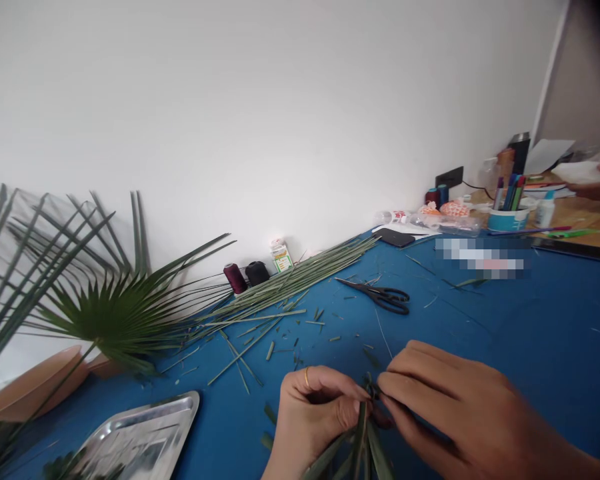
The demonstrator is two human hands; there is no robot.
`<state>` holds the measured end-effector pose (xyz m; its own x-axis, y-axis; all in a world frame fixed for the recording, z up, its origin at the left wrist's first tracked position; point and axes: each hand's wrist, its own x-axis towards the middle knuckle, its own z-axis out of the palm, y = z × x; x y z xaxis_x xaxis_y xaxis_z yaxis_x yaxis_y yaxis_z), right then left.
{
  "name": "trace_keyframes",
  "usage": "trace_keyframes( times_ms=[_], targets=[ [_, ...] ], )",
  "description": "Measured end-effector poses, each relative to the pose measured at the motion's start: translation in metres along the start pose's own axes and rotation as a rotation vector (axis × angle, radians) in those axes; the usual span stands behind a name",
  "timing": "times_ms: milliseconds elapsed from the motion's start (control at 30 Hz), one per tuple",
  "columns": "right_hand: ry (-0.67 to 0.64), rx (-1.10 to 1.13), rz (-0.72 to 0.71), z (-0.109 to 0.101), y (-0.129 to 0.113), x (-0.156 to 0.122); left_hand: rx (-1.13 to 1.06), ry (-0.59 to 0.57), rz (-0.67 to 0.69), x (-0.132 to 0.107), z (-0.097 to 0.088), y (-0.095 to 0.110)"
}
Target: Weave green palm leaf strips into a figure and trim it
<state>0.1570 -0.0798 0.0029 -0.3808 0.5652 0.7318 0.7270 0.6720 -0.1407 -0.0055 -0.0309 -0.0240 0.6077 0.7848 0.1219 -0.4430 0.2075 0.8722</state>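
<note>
Green, narrow palm-leaf strips (360, 443) rise from the bottom edge of the view and meet in a small dark knot between both hands, just above the blue table surface (530, 333). Left hand (313, 413), wearing a thin gold ring, is curled around the strips with thumb and fingers pinching near the knot. Right hand (445, 400) closes its fingertips on the same knot from the other side, so the two hands touch there. Left of them lies a shiny rectangular metal tray (145, 433). Farther back, short green leaf trimmings (280, 333) are scattered, and black-handled scissors (380, 293) lie closed. Beyond, a long bundle of cut green leaf blades (290, 283) slants toward the white wall, beside a fan-shaped green palm frond (115, 313) and two dark thread spools (245, 275).
</note>
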Motion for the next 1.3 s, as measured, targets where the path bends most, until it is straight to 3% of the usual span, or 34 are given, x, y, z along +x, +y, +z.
trace_keyframes(
  times_ms=[100,200,367,533,667,800,933,1100,1300],
  targets=[
    [-0.022,0.008,-0.013,-0.001,0.002,0.001,0.059,0.036,0.005,0.0,0.003,0.002],
    [0.031,0.134,0.115,-0.001,0.004,0.001,0.125,0.053,0.03,0.0,0.007,0.003],
    [0.108,0.282,0.296,0.0,0.005,0.001,0.304,0.214,0.175,-0.001,0.014,0.001],
    [0.141,0.232,0.201,0.002,0.0,-0.001,0.605,0.162,0.469,-0.006,0.011,-0.002],
    [0.141,0.156,0.2,0.002,-0.006,-0.003,0.789,0.096,0.626,-0.008,0.005,-0.001],
    [0.129,0.16,0.084,0.002,-0.006,0.002,0.85,0.092,0.745,-0.007,0.004,-0.005],
    [0.137,0.214,0.082,-0.002,0.0,0.011,0.762,0.215,0.663,-0.006,0.008,-0.01],
    [0.006,0.519,0.376,-0.012,0.008,0.03,0.614,0.226,0.424,-0.004,0.018,-0.004],
    [-0.088,0.781,0.548,-0.01,0.01,0.047,0.606,0.23,0.346,-0.005,0.023,0.002]
  ],
)
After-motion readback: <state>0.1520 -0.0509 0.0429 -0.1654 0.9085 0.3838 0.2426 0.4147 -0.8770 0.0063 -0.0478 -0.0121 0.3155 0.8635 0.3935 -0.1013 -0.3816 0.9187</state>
